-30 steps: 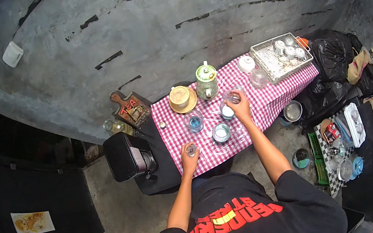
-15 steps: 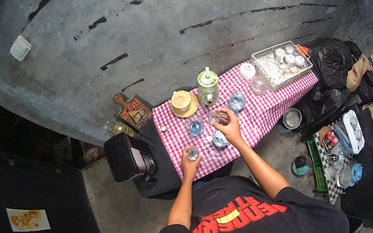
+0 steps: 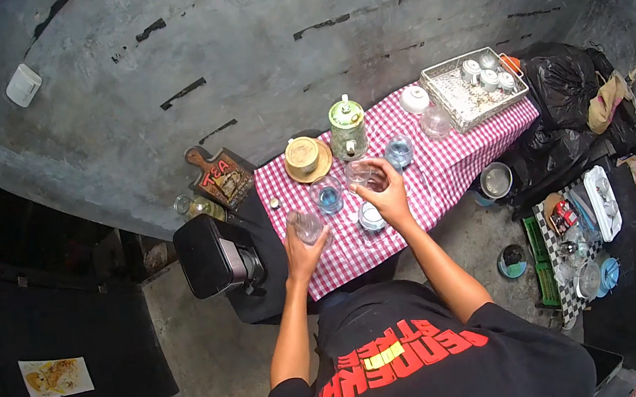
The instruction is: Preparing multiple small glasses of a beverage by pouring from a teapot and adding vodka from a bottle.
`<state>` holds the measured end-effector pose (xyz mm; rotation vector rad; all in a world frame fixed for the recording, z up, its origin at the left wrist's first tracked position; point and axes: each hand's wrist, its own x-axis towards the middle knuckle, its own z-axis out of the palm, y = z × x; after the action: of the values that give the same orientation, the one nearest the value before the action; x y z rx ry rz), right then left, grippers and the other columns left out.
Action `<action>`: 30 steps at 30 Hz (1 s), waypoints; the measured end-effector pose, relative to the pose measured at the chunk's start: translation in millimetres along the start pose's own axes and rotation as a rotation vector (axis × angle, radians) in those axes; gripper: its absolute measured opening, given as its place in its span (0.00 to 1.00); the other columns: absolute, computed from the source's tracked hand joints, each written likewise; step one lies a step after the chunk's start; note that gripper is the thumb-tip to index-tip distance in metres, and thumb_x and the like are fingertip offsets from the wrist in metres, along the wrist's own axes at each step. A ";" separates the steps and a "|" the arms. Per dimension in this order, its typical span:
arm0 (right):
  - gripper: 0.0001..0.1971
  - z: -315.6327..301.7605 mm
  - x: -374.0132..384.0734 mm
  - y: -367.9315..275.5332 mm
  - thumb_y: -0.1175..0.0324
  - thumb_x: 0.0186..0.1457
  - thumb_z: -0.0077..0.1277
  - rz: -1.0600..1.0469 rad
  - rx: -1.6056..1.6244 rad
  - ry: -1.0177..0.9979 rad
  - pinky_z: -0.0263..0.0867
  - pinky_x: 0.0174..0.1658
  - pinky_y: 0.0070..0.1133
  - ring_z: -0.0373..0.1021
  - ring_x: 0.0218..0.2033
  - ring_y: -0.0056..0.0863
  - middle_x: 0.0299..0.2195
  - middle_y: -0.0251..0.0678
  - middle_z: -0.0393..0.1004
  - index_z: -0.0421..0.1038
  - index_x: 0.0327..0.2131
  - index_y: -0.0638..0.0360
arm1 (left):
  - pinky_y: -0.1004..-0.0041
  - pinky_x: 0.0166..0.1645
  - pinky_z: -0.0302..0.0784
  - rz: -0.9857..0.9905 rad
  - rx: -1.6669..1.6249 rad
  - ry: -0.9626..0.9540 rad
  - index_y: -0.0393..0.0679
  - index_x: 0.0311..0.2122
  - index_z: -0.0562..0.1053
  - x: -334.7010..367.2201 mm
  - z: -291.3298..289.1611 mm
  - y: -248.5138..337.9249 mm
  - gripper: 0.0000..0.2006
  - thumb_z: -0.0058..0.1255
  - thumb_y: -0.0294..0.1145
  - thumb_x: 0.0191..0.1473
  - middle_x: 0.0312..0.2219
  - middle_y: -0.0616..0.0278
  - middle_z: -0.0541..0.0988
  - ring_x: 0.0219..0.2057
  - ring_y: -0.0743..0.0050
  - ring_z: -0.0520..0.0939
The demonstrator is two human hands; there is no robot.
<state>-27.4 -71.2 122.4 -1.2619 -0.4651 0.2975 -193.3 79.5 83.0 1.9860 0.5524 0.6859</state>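
Observation:
My left hand [image 3: 307,255] is closed round a clear glass [image 3: 307,226] that tilts over the near left part of the checked cloth [image 3: 342,262]. Another clear glass [image 3: 360,172] is gripped in my right hand [image 3: 388,196], farther in over the table. Between the two hands stands a glass with bluish liquid [image 3: 328,200]. Just below my right hand sits a small round vessel with a whitish top [image 3: 370,216]. A second bluish glass [image 3: 398,152] is right of my right fingers. Behind are a green lidded pot [image 3: 347,127] and a beige cup [image 3: 303,154] on a wooden saucer.
A white basket tray [image 3: 458,116] with several cups stands at the far right, beside a white cup [image 3: 415,100] and a clear glass [image 3: 435,124]. A black box-shaped appliance [image 3: 205,257] and a wooden sign board [image 3: 223,179] are left. Black bags [image 3: 565,104] lie beyond the table.
My left hand has moved forward and slightly left, and its glass now leans more on its side. My right hand has shifted only slightly, still gripping its glass.

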 end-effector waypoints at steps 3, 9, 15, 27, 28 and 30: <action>0.27 7.2 1.0 -22.6 0.80 0.48 0.62 -0.033 -0.033 -0.046 0.70 0.53 0.23 0.72 0.49 0.26 0.48 0.40 0.74 0.64 0.52 0.64 | 0.60 0.49 0.76 -0.002 0.074 -0.182 0.36 0.56 0.62 31.6 -27.4 49.5 0.39 0.67 0.45 0.45 0.42 0.45 0.79 0.43 0.50 0.82; 0.27 17.9 2.4 -67.5 0.79 0.48 0.63 -0.029 -0.014 -0.066 0.69 0.53 0.23 0.72 0.49 0.26 0.48 0.39 0.74 0.64 0.52 0.64 | 0.59 0.50 0.75 0.206 0.229 -0.357 0.35 0.55 0.63 78.5 -64.9 146.4 0.38 0.68 0.44 0.44 0.40 0.41 0.78 0.44 0.48 0.81; 0.28 37.4 2.5 -102.0 0.76 0.46 0.65 -0.087 0.011 -0.155 0.68 0.54 0.25 0.72 0.49 0.27 0.47 0.40 0.74 0.67 0.51 0.64 | 0.61 0.50 0.74 0.430 0.310 -0.407 0.40 0.54 0.65 106.2 -96.4 182.8 0.35 0.67 0.42 0.42 0.42 0.45 0.79 0.45 0.50 0.81; 0.28 41.1 1.6 -128.2 0.75 0.45 0.66 -0.157 -0.063 -0.207 0.71 0.52 0.24 0.74 0.47 0.26 0.49 0.41 0.74 0.68 0.51 0.63 | 0.59 0.53 0.73 0.389 0.524 -0.768 0.35 0.57 0.65 125.7 -113.6 229.5 0.36 0.62 0.43 0.44 0.47 0.39 0.76 0.48 0.43 0.78; 0.28 41.5 1.6 -128.6 0.75 0.45 0.66 -0.157 -0.063 -0.207 0.71 0.52 0.24 0.74 0.47 0.26 0.49 0.41 0.74 0.68 0.51 0.63 | 0.59 0.53 0.73 0.390 0.551 -0.778 0.36 0.57 0.65 126.2 -114.6 233.5 0.36 0.61 0.43 0.44 0.46 0.39 0.76 0.48 0.43 0.78; 0.28 42.1 1.1 -129.6 0.75 0.45 0.66 -0.169 -0.060 -0.214 0.71 0.52 0.24 0.74 0.46 0.26 0.48 0.41 0.75 0.68 0.51 0.63 | 0.59 0.53 0.73 0.391 0.577 -0.788 0.36 0.56 0.66 127.3 -116.6 240.2 0.35 0.61 0.42 0.43 0.46 0.40 0.77 0.48 0.43 0.78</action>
<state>-52.0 -72.2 256.4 -1.2452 -0.7647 0.2777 -151.0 120.5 372.9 2.7070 -0.1515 -0.1049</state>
